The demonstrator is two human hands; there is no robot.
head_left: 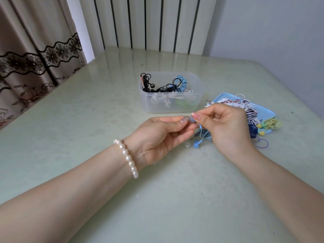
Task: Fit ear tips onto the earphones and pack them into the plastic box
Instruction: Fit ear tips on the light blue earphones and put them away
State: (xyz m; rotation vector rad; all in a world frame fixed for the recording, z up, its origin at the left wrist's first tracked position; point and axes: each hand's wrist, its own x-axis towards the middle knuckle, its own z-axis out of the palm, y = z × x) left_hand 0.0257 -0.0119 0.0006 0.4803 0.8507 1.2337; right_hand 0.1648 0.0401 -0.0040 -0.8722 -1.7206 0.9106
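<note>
Before the box, her left hand pinches a tip against the earbud her right hand grips, steadying the fit.

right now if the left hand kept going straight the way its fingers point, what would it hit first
The left hand points right, fingertips nearly touching the right hand at the small blue earbud pinched between them. It would probably press into that earbud and the right hand's fingertips first.
</note>
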